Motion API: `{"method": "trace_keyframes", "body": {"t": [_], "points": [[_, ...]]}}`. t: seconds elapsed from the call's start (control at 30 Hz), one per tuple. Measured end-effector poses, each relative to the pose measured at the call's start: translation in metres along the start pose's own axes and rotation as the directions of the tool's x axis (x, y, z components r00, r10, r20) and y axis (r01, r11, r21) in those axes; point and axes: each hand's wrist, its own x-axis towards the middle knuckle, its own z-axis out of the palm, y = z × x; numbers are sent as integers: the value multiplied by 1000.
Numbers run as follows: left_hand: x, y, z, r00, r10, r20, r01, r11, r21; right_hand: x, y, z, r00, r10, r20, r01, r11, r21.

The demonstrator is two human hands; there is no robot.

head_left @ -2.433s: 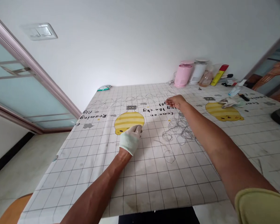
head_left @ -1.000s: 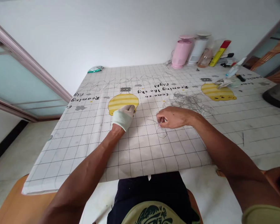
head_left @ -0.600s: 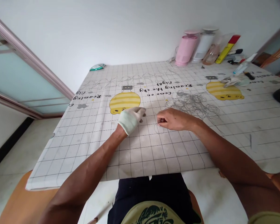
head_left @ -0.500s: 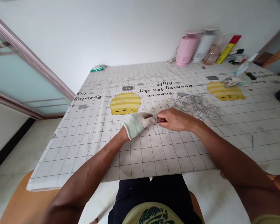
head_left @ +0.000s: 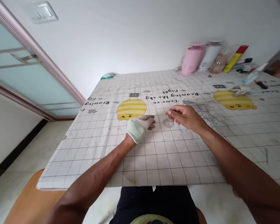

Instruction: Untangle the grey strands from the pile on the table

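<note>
My left hand (head_left: 142,126), in a white knit glove with grey fingers, rests low over the checked tablecloth, its fingers pressed together. A thin dark wire (head_left: 156,109) curves past its fingertips and seems to be pinched there; the glove hides the exact contact. To the right, my bare right hand (head_left: 185,116) hovers with loosely bent fingers apart, and I see nothing held in it. A small wire coil (head_left: 169,123) lies between the two hands. Behind and right of my right hand spreads a tangled heap of thin wire (head_left: 212,115).
Bent wire pieces (head_left: 140,85) lie in a row along the back of the table. A pink cylinder (head_left: 193,59), a white cylinder (head_left: 210,56), a clear bottle (head_left: 218,63) and a yellow-red box (head_left: 235,59) stand by the wall. A glove (head_left: 244,90) lies right.
My hands were together at the fingertips over a wire loop. Now they are apart, the right hand having loosened its pinch and moved right. The view has shifted slightly.
</note>
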Motion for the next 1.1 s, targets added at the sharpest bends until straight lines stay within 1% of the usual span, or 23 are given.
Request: {"method": "trace_keyframes", "body": {"t": [0.03, 0.07, 0.1, 0.13, 0.27, 0.37, 0.43, 0.5, 0.6, 0.67, 0.73, 0.8, 0.97, 1.1], "points": [[-2, 2, 2, 1000, -5, 1, 5, 1000, -27, 0, 1, 2, 997, 7, 74, -11, 999, 47], [-4, 3, 3, 1000, -5, 8, 6, 999, -52, 0, 1, 6, 992, -4, 123, -6, 997, 78], [-6, 4, 5, 1000, -1, 15, 2, 997, -75, 0, 1, 10, 990, -25, 141, 12, 996, 93], [-8, 4, 7, 1000, 8, 26, -5, 995, -95, -1, 0, 15, 990, -48, 133, 35, 995, 96], [-11, 3, 11, 997, 28, 78, -17, 990, -143, -4, 1, 35, 993, -118, 9, 116, 986, 116], [-9, 3, 8, 994, 23, 103, -11, 993, -116, -5, 6, 42, 981, -185, -50, 188, 980, 65], [-7, 4, 4, 995, 36, 89, -28, 996, -90, -5, 10, 45, 964, -257, -72, 255, 966, -37], [-4, 5, -2, 997, 59, 47, -54, 995, -88, -5, 14, 46, 941, -328, -78, 317, 940, -125], [1, 4, -11, 997, 74, -7, -74, 986, -151, -5, 18, 48, 908, -415, -67, 396, 898, -194], [4, 2, -15, 996, 84, -6, -83, 972, -220, -5, 20, 50, 892, -448, -55, 426, 877, -224], [6, 0, -18, 994, 110, 11, -102, 957, -270, -6, 19, 50, 890, -454, -50, 430, 870, -239], [8, -2, -19, 990, 140, 19, -129, 951, -281, -7, 17, 50, 898, -435, -58, 410, 879, -242], [7, -2, -19, 979, 206, -1, -201, 952, -230, -10, 10, 49, 922, -378, -83, 345, 901, -263], [-1, 3, -15, 973, 231, -20, -231, 955, -185, -11, 6, 51, 939, -310, -149, 259, 923, -284]]}}
